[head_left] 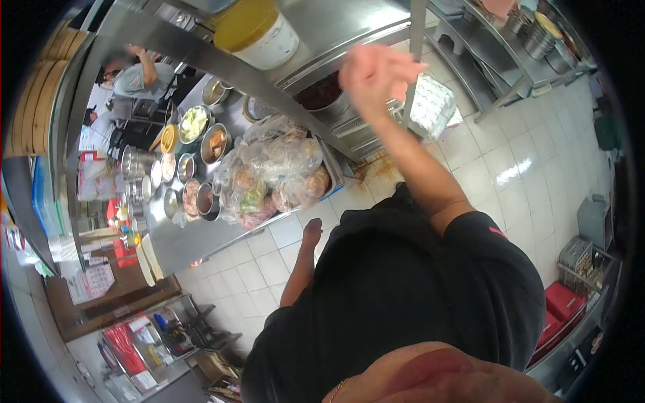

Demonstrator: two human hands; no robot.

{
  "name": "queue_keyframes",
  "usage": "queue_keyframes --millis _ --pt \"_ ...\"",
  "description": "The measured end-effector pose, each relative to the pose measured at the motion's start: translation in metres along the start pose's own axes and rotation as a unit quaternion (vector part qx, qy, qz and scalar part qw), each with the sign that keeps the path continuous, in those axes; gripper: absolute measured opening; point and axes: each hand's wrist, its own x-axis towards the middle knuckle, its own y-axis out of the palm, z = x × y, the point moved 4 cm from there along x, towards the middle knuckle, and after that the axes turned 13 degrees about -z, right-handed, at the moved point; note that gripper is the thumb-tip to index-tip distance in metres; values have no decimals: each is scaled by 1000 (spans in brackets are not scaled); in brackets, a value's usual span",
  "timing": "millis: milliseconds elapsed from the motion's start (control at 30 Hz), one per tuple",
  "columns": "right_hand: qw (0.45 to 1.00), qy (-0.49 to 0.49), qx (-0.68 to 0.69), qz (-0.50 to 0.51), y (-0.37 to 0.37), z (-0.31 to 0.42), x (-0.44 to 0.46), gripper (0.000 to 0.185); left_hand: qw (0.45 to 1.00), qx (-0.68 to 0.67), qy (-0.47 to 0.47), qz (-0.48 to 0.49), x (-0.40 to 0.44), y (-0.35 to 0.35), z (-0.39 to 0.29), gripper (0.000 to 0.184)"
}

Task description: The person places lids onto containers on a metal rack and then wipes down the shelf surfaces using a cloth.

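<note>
My right hand (368, 93) is raised in front of me, closed on a pink cloth (393, 62) that spreads over and past the fingers. Below and left of it is a large metal pot (329, 109) with dark contents. A foil-covered block (431, 106) lies just to the right of the wrist. My left hand (312, 232) hangs low by my side, over the floor and near the end of the steel counter. It is small and blurred, and its fingers cannot be made out.
Clear plastic bags of food (272, 174) crowd the steel counter's near end (225, 235), with several metal bowls behind. A yellow-lidded white bucket (272, 43) stands on a shelf. A steel post (416, 33) rises beside my right hand. A person (141, 80) works across the counter.
</note>
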Motion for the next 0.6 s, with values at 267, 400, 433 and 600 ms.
queue_keyframes --millis 267,400,433,600 --pt "978 -187 -63 69 -11 5 19 15 990 -25 -132 -33 -47 35 20 23" --pt "950 -242 -198 8 -37 8 73 14 998 -1 -43 -56 -77 12 -14 9" --pt "946 -235 -219 35 -31 8 63 13 997 33 -71 -14 -96 42 5 8" --pt "960 -237 -81 122 22 36 -36 16 993 11 -108 50 -127 67 7 9"
